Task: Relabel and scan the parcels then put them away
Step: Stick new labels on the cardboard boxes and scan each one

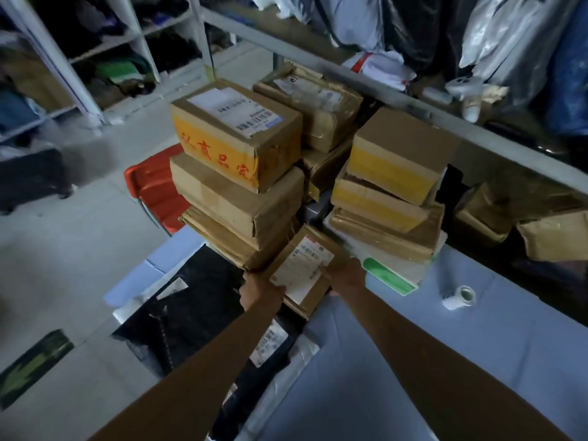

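The small parcel [302,275] is a flat brown cardboard box with a white shipping label across its top face; the print is too blurred to read. It is held tilted above the edge of the blue table [413,345]. The left hand [261,292] grips its near-left corner. The right hand [345,270] holds its right edge. The fingers of both hands are largely hidden behind the box, so the right-hand grip appears closed round the edge but is not fully visible.

Directly behind the small parcel to the left stands a stack of cartons; the top carton [235,135] carries yellow tape with red characters and a barcode label. Behind it to the right a second stack [394,173] rests on a flat white packet [391,275] with a green patch. Right of the small parcel lies a label roll [461,296]. Below and left of it lies a black poly bag [191,300]. A red stool [156,189] stands beyond the left stack.
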A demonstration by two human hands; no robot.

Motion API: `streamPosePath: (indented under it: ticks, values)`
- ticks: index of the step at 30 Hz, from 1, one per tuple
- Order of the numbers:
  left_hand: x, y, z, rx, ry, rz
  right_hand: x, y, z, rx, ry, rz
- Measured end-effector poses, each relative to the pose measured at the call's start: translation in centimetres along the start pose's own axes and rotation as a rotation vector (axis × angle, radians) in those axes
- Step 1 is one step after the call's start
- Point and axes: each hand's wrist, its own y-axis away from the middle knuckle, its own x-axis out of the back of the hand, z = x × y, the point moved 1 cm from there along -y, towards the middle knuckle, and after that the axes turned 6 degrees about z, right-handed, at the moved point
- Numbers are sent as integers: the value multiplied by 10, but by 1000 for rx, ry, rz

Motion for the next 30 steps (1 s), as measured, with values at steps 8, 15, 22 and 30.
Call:
streamPosePath:
  ticks: [8,15,22,30]
  values:
    - [0,43,10,-144,-118,-98,39,19,18,-32,-168,167]
    - [-8,94,33,-349,-224,-490,133,53,51,76,-189,297]
    - [-70,183,88,-505,-261,-910,237,88,127,-49,-251,468]
    - [-159,285,71,-516,-279,-1164,312,133,237,-212,-246,618]
